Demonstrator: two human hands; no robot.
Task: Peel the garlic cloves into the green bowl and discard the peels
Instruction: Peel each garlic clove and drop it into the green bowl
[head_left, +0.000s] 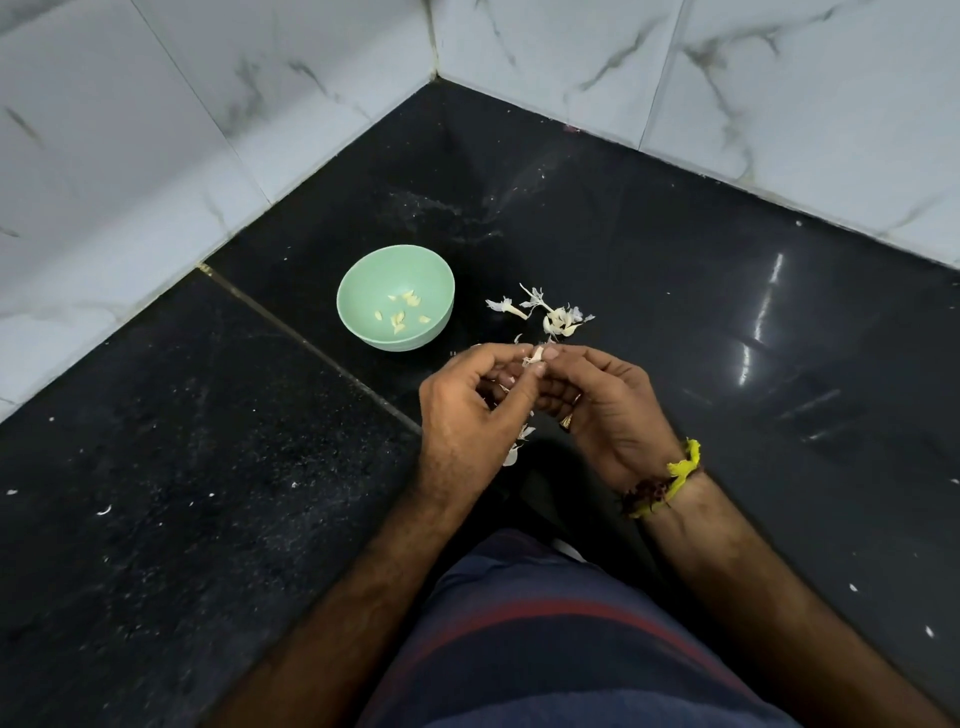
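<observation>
Both hands are up over the black countertop (675, 270), meeting fingertip to fingertip. The left hand (470, 410) and the right hand (605, 402) are pinching one small garlic clove (536, 356) between them, thumbs and forefingers curled in tight on it, a wisp of pale skin showing at the clove's left end. The other fingers of both hands are folded inward under the pinch. Whether anything more sits in the left palm cannot be made out.

Just beyond the fingertips, a little to the right-hand side, lies a loose heap of garlic pieces and papery peels (550, 314), white scraps fanned out on the dark stone, apart from the hands. Below the hands, between the two wrists, a few more peel scraps (517, 447) show near the heel of the left hand.

Beyond the left hand and out to its left stands the green bowl (358, 291), upright, well clear of the fingers. Inside it, a scatter of peeled cloves (402, 312) rests on the bottom.

On the right wrist, a yellow and dark thread band (667, 480). A ring (567, 420) glints on a right-hand finger. White marbled wall tiles (208, 130) close the corner beyond the bowl, and the person's striped shirt (545, 649) fills the near edge.
</observation>
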